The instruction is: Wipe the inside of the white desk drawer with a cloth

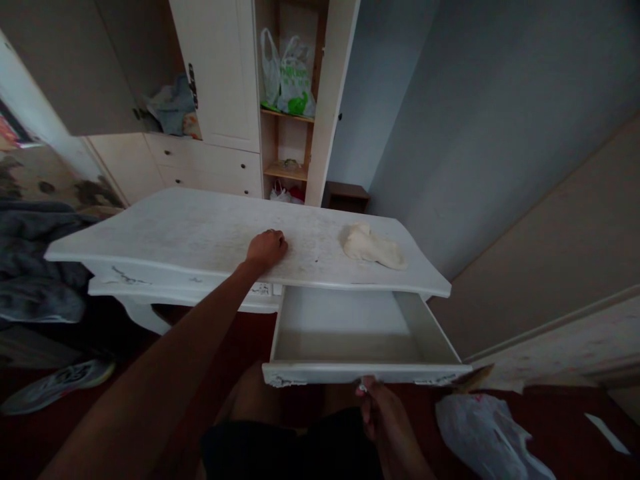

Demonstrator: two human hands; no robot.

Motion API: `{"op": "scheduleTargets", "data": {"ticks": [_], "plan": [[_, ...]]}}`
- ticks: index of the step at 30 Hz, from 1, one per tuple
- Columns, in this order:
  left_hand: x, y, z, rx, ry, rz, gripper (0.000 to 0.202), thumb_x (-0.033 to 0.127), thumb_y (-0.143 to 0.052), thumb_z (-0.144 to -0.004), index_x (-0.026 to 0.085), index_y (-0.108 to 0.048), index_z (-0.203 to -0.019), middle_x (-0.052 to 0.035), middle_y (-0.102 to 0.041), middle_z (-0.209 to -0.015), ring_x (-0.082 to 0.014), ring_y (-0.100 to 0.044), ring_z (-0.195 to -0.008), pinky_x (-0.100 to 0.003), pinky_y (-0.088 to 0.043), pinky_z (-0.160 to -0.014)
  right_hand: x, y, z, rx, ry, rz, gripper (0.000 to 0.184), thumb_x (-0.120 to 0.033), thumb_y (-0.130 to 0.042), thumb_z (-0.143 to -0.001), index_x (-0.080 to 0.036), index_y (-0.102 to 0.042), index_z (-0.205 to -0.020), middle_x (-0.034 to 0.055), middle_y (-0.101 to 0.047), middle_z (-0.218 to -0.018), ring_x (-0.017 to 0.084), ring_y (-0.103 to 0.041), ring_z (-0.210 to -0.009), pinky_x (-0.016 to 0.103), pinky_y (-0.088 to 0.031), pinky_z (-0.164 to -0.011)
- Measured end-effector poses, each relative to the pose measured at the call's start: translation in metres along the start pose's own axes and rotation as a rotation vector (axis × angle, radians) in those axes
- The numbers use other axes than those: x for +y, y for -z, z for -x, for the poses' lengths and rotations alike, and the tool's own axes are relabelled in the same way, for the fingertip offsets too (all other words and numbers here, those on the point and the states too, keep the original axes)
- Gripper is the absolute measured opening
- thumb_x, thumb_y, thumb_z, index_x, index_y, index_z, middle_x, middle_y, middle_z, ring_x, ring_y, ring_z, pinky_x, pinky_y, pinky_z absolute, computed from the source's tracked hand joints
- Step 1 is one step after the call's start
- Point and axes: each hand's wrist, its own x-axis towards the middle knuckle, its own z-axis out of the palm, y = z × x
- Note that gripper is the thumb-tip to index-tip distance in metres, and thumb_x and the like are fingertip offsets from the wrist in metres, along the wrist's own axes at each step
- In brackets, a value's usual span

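My left hand rests on the top of a white dressing table, fingers curled under into a loose fist with nothing in it. My right hand is below the front of the pulled-out drawer, fingers pinched on its small knob. The drawer's inside looks bare. A crumpled cream cloth lies on the tabletop to the right of my left hand, a hand's width or two away.
A cream wardrobe stands behind the table, its open shelves holding plastic bags. Dark bedding lies at the left. A shoe and a white plastic bag lie on the red floor.
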Motion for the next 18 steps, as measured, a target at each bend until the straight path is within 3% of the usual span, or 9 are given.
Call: {"op": "scheduleTargets", "data": {"ticks": [3, 9, 14, 18], "plan": [[0.001, 0.0, 0.002, 0.004, -0.023, -0.032, 0.034, 0.027, -0.044, -0.092, 0.013, -0.073, -0.102, -0.0189, -0.071, -0.105, -0.0308, -0.068, -0.096, -0.037, -0.05, -0.079, 0.025, 0.005, 0.016, -0.01, -0.078, 0.007, 0.064, -0.086, -0.065, -0.059, -0.023, -0.066, -0.069, -0.0021, -0.049, -0.043, 0.011, -0.037, -0.036, 0.025, -0.023, -0.04], [0.001, -0.001, 0.004, 0.017, -0.029, -0.053, 0.036, 0.027, -0.042, -0.093, 0.013, -0.073, -0.103, -0.019, -0.07, -0.104, -0.0309, -0.068, -0.094, -0.038, -0.05, -0.077, 0.058, 0.009, 0.023, 0.022, -0.08, 0.114, 0.051, -0.076, -0.066, -0.066, -0.025, -0.068, -0.072, -0.0012, -0.05, -0.043, 0.014, -0.039, -0.037, 0.027, -0.025, -0.041], [0.003, 0.001, 0.006, 0.005, -0.025, -0.057, 0.036, 0.027, -0.041, -0.093, 0.012, -0.073, -0.103, -0.0191, -0.07, -0.106, -0.03, -0.067, -0.095, -0.038, -0.051, -0.079, 0.066, 0.011, 0.014, -0.072, 0.003, 0.263, 0.06, -0.084, -0.06, -0.062, -0.025, -0.068, -0.065, 0.0009, -0.049, -0.041, 0.016, -0.042, -0.039, 0.029, -0.029, -0.043], [0.004, 0.004, 0.008, 0.0, -0.031, -0.062, 0.034, 0.026, -0.042, -0.093, 0.012, -0.072, -0.102, -0.0175, -0.07, -0.108, -0.0282, -0.067, -0.096, -0.036, -0.051, -0.08, 0.06, 0.009, 0.021, -0.032, 0.092, 0.265, 0.068, -0.087, -0.055, -0.069, -0.021, -0.068, -0.071, -0.0012, -0.048, -0.045, 0.014, -0.043, -0.044, 0.028, -0.034, -0.048]]}}
